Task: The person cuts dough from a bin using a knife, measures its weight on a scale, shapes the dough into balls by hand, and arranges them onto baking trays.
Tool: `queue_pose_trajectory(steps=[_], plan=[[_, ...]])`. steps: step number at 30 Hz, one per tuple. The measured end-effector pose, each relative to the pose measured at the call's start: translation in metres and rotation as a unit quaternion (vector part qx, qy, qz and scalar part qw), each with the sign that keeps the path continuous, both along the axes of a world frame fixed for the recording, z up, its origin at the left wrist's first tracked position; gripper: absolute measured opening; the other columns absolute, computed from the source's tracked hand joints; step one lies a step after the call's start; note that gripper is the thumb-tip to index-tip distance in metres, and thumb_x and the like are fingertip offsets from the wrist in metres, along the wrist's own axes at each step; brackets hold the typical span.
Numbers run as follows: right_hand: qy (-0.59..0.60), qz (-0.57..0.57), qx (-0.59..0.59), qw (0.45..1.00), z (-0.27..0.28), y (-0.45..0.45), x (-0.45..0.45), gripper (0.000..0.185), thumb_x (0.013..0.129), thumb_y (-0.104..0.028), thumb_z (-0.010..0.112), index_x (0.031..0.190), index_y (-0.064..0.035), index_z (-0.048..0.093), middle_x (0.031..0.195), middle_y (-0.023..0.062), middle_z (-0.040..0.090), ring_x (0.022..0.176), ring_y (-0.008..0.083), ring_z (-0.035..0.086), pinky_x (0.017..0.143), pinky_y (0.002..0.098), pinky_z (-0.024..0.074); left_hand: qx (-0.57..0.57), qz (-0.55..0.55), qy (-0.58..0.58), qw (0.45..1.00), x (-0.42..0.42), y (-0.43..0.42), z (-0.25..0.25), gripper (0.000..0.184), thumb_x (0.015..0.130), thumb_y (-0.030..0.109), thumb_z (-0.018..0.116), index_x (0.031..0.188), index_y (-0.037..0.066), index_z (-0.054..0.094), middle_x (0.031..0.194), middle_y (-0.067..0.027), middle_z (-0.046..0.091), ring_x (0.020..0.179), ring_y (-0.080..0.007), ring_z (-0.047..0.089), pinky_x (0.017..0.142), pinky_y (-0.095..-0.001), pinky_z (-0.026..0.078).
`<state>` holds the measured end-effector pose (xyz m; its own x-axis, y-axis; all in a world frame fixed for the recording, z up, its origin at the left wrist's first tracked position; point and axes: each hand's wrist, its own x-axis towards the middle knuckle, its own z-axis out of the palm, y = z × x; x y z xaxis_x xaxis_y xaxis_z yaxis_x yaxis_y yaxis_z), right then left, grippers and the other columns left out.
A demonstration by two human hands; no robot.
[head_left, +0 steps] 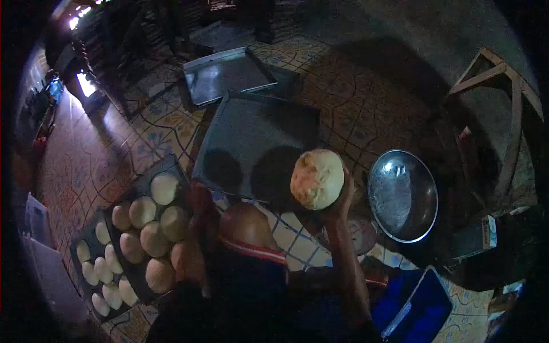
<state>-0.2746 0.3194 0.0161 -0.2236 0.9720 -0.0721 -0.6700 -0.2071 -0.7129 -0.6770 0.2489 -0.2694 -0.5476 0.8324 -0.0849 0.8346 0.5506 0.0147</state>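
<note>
A pale, wrinkled ball of dough [318, 179] rests in my right hand [345, 197], raised in front of me with the fingers around its underside and right edge. My left hand [200, 200] is a dim reddish shape beside the tray of large dough balls; its fingers are lost in shadow. Several large round dough balls [154, 239] lie on a dark tray [130, 273] at the left. Next to it, a second dark tray [86, 235] carries smaller oval pieces [103, 270]. Right of my right hand stands a shiny round metal basin [403, 196].
A large dark tray [260, 123] lies ahead on the patterned tile floor [366, 108], with a shinier metal tray [229, 76] behind it. My bare knee [247, 224] is between my arms. A wooden frame [509, 114] stands at the right, above a box [477, 237].
</note>
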Motion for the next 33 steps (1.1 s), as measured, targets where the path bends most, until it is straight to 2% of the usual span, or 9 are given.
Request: queue_pose_trajectory(steps=[7, 9, 12, 13, 15, 22, 26, 28, 33], plan=[[-0.502, -0.098, 0.354, 0.783, -0.011, 0.049, -0.052, 0.042, 0.09, -0.026, 0.054, 0.12, 0.0029, 0.057, 0.113, 0.0229, 0.06, 0.106, 0.0319, 0.058, 0.092, 0.0356, 0.0442, 0.132, 0.042, 0.033, 0.99, -0.055, 0.027, -0.009, 0.056, 0.084, 0.047, 0.051, 0.125, 0.009, 0.051, 0.145, -0.0079, 0.035, 0.137, -0.0244, 0.028, 0.105, -0.0666, 0.013], [-0.545, -0.01, 0.323, 0.774, -0.079, 0.045, -0.076, 0.041, 0.089, -0.025, 0.056, 0.119, 0.0027, 0.057, 0.113, 0.0239, 0.06, 0.107, 0.0334, 0.058, 0.091, 0.0351, 0.0449, 0.53, -0.063, -0.18, 0.827, -0.074, 0.034, -0.046, 0.065, 0.083, 0.05, 0.051, 0.133, 0.011, 0.043, 0.149, -0.0061, 0.029, 0.14, -0.0238, 0.021, 0.107, -0.0661, 0.006], [-0.577, 0.08, 0.257, 0.771, -0.119, 0.016, -0.07, 0.042, 0.089, -0.027, 0.057, 0.122, 0.0004, 0.056, 0.115, 0.0211, 0.06, 0.106, 0.0314, 0.059, 0.089, 0.0347, 0.0461, 0.617, -0.076, -0.427, 0.657, -0.066, 0.031, -0.043, 0.067, 0.083, 0.047, 0.053, 0.138, 0.012, 0.039, 0.151, -0.0068, 0.025, 0.141, -0.0237, 0.018, 0.106, -0.0677, 0.002], [-0.573, 0.085, 0.221, 0.785, -0.126, 0.009, -0.062, 0.046, 0.091, -0.03, 0.057, 0.126, -0.0015, 0.054, 0.116, 0.0171, 0.061, 0.105, 0.0281, 0.06, 0.089, 0.0347, 0.0467, 0.622, -0.069, -0.421, 0.657, -0.06, 0.03, -0.02, 0.067, 0.083, 0.047, 0.053, 0.138, 0.012, 0.039, 0.151, -0.0068, 0.025, 0.141, -0.0237, 0.018, 0.106, -0.0677, 0.002], [-0.447, -0.016, 0.19, 0.874, -0.154, -0.007, -0.033, 0.045, 0.09, -0.034, 0.06, 0.125, -0.0059, 0.055, 0.11, 0.0137, 0.063, 0.092, 0.0237, 0.064, 0.079, 0.034, 0.0511, 0.213, 0.066, -0.026, 0.974, -0.034, 0.012, 0.034, 0.066, 0.086, 0.044, 0.051, 0.141, 0.012, 0.035, 0.153, -0.0067, 0.021, 0.141, -0.0256, 0.017, 0.109, -0.0633, 0.001], [-0.488, 0.17, -0.106, 0.85, -0.196, -0.024, -0.02, 0.061, 0.088, -0.039, 0.062, 0.136, -0.0153, 0.033, 0.106, 0.0153, 0.06, 0.071, 0.0272, 0.065, 0.063, 0.0403, 0.0539, 0.212, 0.088, 0.042, 0.972, -0.007, 0.012, 0.081, 0.066, 0.079, 0.031, 0.062, 0.136, 0.006, 0.04, 0.152, -0.0141, 0.022, 0.142, -0.0301, 0.012, 0.111, -0.0587, 0.008], [-0.707, 0.043, 0.136, 0.692, -0.262, -0.028, -0.048, 0.05, 0.09, -0.038, 0.053, 0.124, -0.0025, 0.045, 0.094, 0.0244, 0.063, 0.083, 0.0399, 0.063, 0.075, 0.0495, 0.0502, 0.156, 0.078, 0.002, 0.985, 0.033, 0.002, 0.104, 0.057, 0.078, 0.026, 0.062, 0.129, 0.004, 0.049, 0.146, -0.0155, 0.033, 0.139, -0.0316, 0.022, 0.107, -0.0666, 0.011], [-0.604, 0.21, 0.226, 0.735, -0.231, -0.039, -0.043, 0.051, 0.092, -0.043, 0.047, 0.113, 0.003, 0.053, 0.093, 0.0253, 0.065, 0.092, 0.0385, 0.062, 0.083, 0.0465, 0.047, 0.285, -0.077, 0.237, 0.926, 0.016, 0.001, 0.002, 0.05, 0.08, 0.024, 0.058, 0.126, 0.006, 0.052, 0.144, -0.0161, 0.036, 0.138, -0.0323, 0.026, 0.104, -0.0702, 0.012], [-0.35, 0.309, 0.226, 0.855, -0.218, -0.077, -0.028, 0.041, 0.09, -0.034, 0.057, 0.11, 0.0012, 0.062, 0.106, 0.012, 0.065, 0.089, 0.0241, 0.063, 0.077, 0.0369, 0.0492, 0.38, -0.007, 0.128, 0.916, 0.11, -0.051, 0.095, 0.04, 0.079, 0.02, 0.059, 0.117, 0.008, 0.06, 0.128, -0.0128, 0.055, 0.127, -0.0309, 0.044, 0.104, -0.0582, 0.028]])
